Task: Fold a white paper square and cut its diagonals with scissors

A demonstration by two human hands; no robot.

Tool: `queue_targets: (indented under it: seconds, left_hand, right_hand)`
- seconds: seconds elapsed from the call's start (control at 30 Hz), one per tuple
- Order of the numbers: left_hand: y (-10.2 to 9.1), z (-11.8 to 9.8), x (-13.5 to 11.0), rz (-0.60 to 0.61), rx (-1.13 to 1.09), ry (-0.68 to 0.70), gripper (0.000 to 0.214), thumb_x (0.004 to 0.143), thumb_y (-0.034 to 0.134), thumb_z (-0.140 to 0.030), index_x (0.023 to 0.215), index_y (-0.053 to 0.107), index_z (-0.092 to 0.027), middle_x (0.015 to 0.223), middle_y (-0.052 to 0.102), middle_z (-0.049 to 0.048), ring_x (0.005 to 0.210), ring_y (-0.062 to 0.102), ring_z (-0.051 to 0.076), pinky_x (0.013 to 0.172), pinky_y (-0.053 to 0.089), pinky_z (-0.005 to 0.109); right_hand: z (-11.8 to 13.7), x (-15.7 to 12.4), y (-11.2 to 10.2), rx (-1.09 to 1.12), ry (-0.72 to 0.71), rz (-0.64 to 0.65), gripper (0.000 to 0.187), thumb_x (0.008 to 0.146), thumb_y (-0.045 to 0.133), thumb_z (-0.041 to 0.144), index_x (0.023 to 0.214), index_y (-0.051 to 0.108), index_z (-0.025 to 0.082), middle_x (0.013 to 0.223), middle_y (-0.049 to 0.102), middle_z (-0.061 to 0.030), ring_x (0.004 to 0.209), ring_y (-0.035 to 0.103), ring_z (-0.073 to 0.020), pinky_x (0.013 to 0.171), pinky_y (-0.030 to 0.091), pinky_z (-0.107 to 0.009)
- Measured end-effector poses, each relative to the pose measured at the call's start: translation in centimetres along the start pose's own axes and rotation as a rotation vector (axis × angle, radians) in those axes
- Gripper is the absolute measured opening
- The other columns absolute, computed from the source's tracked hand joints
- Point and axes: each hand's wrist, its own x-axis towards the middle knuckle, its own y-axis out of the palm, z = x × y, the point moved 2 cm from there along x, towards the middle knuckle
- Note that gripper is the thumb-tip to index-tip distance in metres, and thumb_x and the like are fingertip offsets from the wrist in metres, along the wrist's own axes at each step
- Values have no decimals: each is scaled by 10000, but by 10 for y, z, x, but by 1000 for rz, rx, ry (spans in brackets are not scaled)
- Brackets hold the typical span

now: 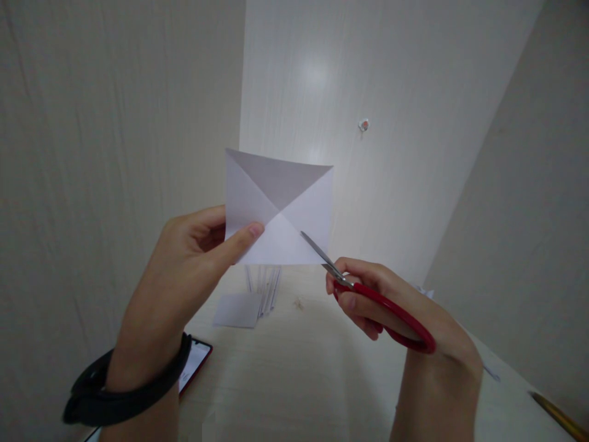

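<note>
My left hand pinches a white sheet of paper at its lower left, thumb in front and fingers behind. Two diagonal creases cross near the middle of the sheet, which is held up above the table. In my right hand is a pair of scissors with red handles. One blade lies in front of the paper's lower right corner along a crease, and the other passes behind the lower edge. The blades are slightly apart at that corner.
A white paper square lies on the table beside several thin paper strips. A phone rests by my left wrist, which wears a black band. At the right edge is a gold-coloured object. Panels enclose the table.
</note>
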Motion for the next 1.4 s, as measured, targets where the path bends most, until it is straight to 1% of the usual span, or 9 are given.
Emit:
queue_targets:
  seconds: [0.13,0.3,0.43,0.6,0.73,0.83,0.93,1.17,1.4]
  left_hand:
    - [0,-1,-1,14,16,-52,173,761,735,-390,813,749,-226,753,729,-40,636,623,107,499,448,148]
    - [-1,-2,-1,-6,16,-19,172,759,735,-385,814,751,-222,746,714,-35,619,589,100,475,412,145]
    - [-1,-4,-1,-11,21,-27,172,763,733,-385,795,744,-217,714,691,-44,586,554,78,456,374,128]
    - [0,-4,-2,11,5,-39,186,774,722,-396,786,735,-211,752,701,-39,624,576,88,485,397,133]
    - [0,-3,-1,21,16,-46,216,780,707,-421,805,732,-208,751,697,-24,662,608,130,516,439,174]
    - [1,-2,1,30,16,-50,211,773,710,-413,797,728,-205,746,693,-16,676,615,149,522,446,192]
    - [1,-2,1,43,2,-43,175,771,713,-377,812,732,-208,771,706,-13,691,619,150,534,449,194]
    - [1,-2,0,41,5,-47,208,779,704,-414,803,731,-208,772,711,-10,691,626,152,541,459,199]
    - [1,-2,0,55,-2,-51,203,777,707,-400,808,732,-200,768,715,-12,685,628,146,541,460,193]
  right_hand:
    - [0,-1,0,24,-3,7,441,733,681,586,791,527,177,509,455,73,412,380,-52,376,264,-183]
    - [1,0,1,24,12,-3,433,739,681,581,781,524,180,500,443,76,406,370,-52,375,261,-183]
    - [2,1,1,16,1,0,438,740,676,586,783,517,180,506,445,76,404,370,-51,374,258,-183]
    - [2,0,0,-10,-23,-3,418,774,656,572,788,510,181,497,434,78,411,366,-53,390,272,-187]
    - [1,0,0,-7,-35,14,417,785,646,575,794,507,182,503,429,79,410,360,-53,386,263,-189]
    - [-1,0,0,-11,-37,18,414,789,644,574,803,511,182,501,427,81,404,355,-51,382,254,-187]
    - [-1,0,0,-12,-25,9,416,785,649,575,810,513,182,504,435,80,400,353,-49,377,248,-185]
    - [-1,-1,0,-13,-35,18,406,800,632,572,813,515,184,493,434,83,396,352,-50,377,258,-185]
    - [0,-1,0,-19,-15,5,402,791,645,561,779,513,182,479,430,80,393,344,-48,380,262,-184]
